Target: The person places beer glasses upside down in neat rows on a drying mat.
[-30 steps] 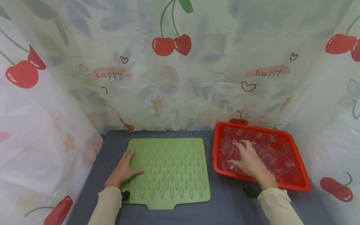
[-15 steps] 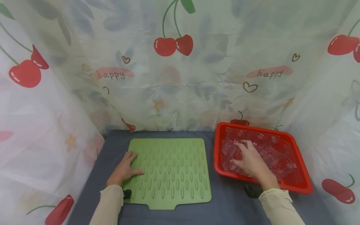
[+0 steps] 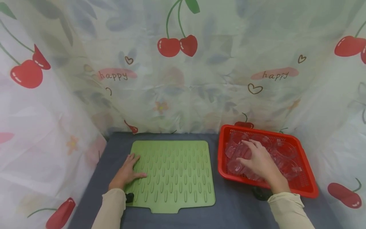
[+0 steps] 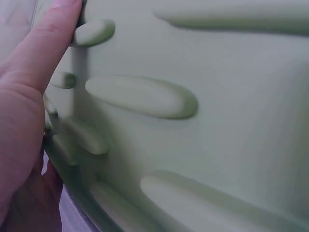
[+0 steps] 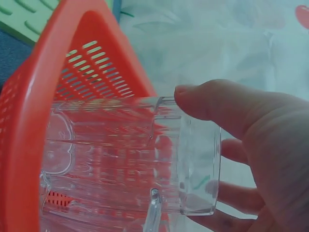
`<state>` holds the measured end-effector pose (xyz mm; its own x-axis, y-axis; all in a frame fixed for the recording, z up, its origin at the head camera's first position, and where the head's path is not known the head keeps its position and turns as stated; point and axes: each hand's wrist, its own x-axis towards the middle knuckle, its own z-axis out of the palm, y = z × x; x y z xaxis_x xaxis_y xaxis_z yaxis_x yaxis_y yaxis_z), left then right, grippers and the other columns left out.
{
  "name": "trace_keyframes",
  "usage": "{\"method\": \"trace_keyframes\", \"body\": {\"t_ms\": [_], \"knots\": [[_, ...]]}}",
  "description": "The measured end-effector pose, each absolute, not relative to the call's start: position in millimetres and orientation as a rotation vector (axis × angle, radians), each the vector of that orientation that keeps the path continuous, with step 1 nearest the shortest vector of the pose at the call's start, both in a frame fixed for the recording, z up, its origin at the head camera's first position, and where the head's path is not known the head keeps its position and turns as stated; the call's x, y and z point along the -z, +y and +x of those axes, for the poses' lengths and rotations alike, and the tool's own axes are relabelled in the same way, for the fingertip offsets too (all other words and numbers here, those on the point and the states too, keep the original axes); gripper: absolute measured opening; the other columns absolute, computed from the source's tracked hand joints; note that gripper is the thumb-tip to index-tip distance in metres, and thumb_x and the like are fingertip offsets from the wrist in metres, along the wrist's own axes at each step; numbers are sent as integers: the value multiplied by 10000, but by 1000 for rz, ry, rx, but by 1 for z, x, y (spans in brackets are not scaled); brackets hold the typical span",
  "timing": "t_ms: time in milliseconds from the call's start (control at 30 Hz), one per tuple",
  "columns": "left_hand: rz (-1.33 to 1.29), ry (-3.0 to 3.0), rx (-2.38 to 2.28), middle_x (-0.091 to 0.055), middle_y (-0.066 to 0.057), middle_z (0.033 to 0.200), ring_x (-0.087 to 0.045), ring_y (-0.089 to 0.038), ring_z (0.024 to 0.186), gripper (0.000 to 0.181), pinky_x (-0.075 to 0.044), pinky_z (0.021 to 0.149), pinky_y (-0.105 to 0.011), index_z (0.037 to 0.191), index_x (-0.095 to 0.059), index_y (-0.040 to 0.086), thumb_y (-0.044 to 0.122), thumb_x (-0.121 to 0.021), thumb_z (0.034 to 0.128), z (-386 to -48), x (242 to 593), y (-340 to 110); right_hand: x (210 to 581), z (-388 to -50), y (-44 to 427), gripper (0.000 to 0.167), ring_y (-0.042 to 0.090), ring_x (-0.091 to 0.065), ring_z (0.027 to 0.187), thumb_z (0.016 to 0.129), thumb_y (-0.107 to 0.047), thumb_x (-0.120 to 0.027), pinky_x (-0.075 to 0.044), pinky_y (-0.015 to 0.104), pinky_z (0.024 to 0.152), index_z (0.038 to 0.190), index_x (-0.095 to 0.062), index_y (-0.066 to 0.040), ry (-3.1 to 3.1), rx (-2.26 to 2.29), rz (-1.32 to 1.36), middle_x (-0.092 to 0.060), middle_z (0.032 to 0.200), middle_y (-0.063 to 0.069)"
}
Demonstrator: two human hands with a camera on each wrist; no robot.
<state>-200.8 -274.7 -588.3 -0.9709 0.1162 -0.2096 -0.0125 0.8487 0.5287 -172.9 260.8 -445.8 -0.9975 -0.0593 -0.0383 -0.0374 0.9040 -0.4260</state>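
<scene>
Evidently, a clear cylindrical glassy mug (image 5: 116, 150) is held at one end by the right hand (image 3: 260, 162), near the left edge of the red slotted plastic basket (image 3: 220, 156); from a shallow grip, hard to judge, it could be dropped. The left hand (image 3: 125, 171) is spread on the green ridged flat mat (image 3: 174, 175).

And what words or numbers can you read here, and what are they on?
"happy" on the left pink patch of the cherry-print cloth.
"happy" on the right pink patch of that cloth.
No words can be read on the green mat, red basket or clear cups.
</scene>
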Motion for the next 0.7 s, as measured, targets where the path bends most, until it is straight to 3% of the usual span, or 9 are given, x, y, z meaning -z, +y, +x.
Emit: {"method": "trace_keyframes", "body": {"t_ms": [233, 700], "knots": [[115, 2794, -835, -23, -244, 1710, 27, -463, 1581, 1137, -213, 1190, -733, 1631, -257, 127, 538, -851, 753, -198, 594, -277, 439, -173, 261, 916, 491, -430, 1353, 817, -466, -832, -445, 721, 1021, 1550, -420, -102, 3027, 692, -101, -462, 1510, 264], [133, 2806, -816, -8, -251, 1708, 28, -477, 1577, 1129, -218, 1181, -741, 1635, -261, 176, 530, -857, 743, -198, 593, -275, 427, -170, 264, 852, 382, -511, 1090, 809, -367, -850, -596, 598, 846, 1525, -451, -133, 3145, 712, -174, -453, 1283, 236]]}}
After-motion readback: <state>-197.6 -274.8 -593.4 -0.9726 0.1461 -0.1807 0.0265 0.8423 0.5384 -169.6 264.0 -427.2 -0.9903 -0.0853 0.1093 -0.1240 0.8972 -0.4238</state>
